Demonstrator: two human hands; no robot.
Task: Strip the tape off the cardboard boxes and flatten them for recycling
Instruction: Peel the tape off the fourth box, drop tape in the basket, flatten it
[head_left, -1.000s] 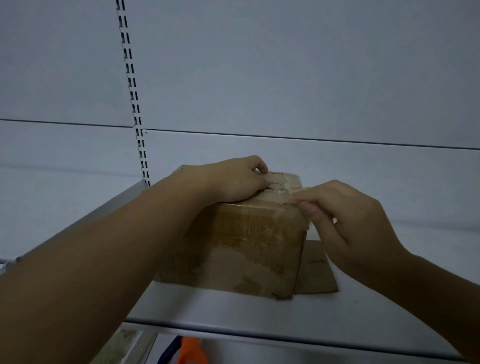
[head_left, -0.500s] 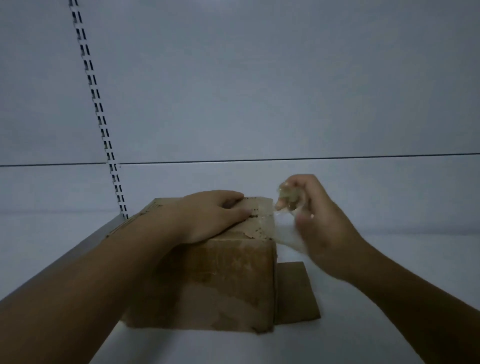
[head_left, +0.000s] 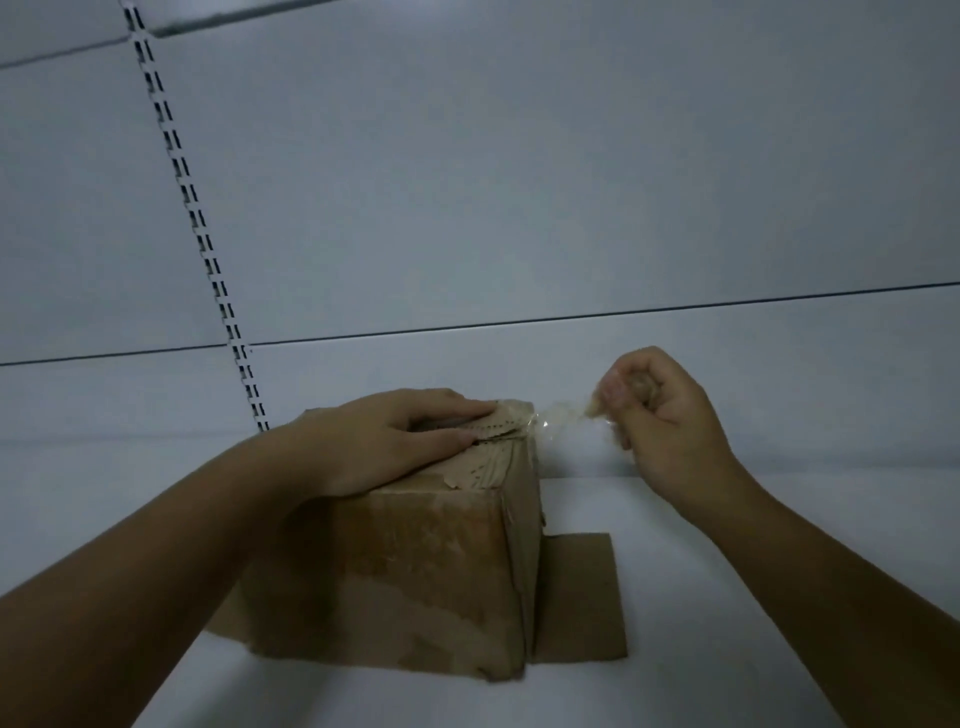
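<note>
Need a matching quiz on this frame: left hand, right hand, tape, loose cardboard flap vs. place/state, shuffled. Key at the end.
Column A
1. left hand
2. right hand
3. tape
4. cardboard flap

Column B
a. stretched from the top edge of the box out to a hand
b. lying flat on the shelf, right of the box
c. pressed flat on the box top
d. raised to the right of the box, pinching something

Pairs: 1-c; 2-d; 3-a; 4-b

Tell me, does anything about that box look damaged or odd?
The cardboard box looks worn: its top surface is torn and ragged near the right corner. Clear tape stretches from there to the pinching right hand; the left hand presses the top.
</note>
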